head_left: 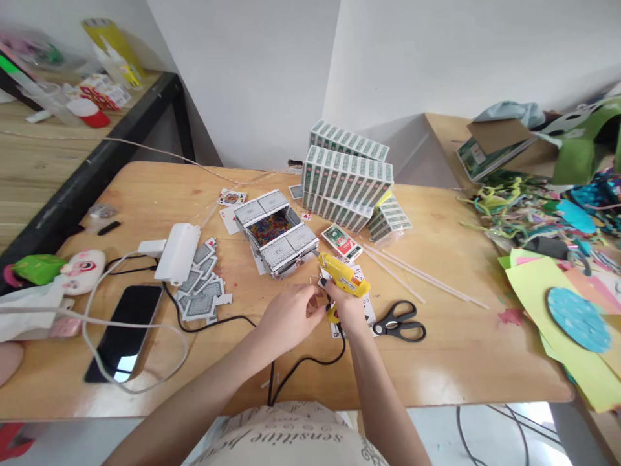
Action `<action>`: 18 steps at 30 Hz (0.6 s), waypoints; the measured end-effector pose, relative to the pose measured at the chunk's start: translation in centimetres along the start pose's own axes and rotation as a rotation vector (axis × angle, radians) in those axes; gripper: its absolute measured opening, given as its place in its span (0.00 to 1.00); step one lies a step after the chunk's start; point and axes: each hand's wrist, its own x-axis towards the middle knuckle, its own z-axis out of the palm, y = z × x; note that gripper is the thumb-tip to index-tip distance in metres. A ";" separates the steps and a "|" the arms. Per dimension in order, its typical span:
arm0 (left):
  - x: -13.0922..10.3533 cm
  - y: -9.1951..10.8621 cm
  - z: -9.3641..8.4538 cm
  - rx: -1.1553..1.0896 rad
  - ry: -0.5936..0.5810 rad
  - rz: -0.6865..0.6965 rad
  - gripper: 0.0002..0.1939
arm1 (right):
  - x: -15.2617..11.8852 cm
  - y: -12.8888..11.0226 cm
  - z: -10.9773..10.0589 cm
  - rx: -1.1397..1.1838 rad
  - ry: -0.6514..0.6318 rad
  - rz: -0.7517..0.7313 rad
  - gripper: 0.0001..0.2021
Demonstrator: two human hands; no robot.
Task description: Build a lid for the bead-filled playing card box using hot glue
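In my right hand I grip a yellow hot glue gun, its nozzle pointing up and left toward a box built of playing cards. Small multicoloured bits lie inside that box. My left hand is close beside the right one, its fingers curled in near the glue gun's handle; whatever they hold is too small or hidden to make out. Several loose playing cards lie under and beside my right hand. A black cord runs from the glue gun toward me.
Stacked card packs rise behind the box, with an opened pack in front. Clear glue sticks and black scissors lie right. Left are scattered cards, a white power strip, a phone and looping cables.
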 end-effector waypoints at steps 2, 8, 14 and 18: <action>0.0 -0.1 0.3 -0.137 0.017 0.023 0.15 | -0.3 -0.3 0.0 -0.003 -0.019 0.007 0.09; 0.3 0.8 0.6 -0.612 -0.111 0.087 0.24 | -2.1 -1.2 -0.5 0.083 -0.131 -0.011 0.13; 0.1 2.5 2.5 -0.874 -0.146 0.039 0.27 | -3.3 -0.3 -2.0 -0.012 -0.049 -0.066 0.18; -0.3 2.5 4.2 -0.917 -0.026 -0.045 0.29 | -3.8 0.4 -2.0 -0.003 0.025 -0.041 0.20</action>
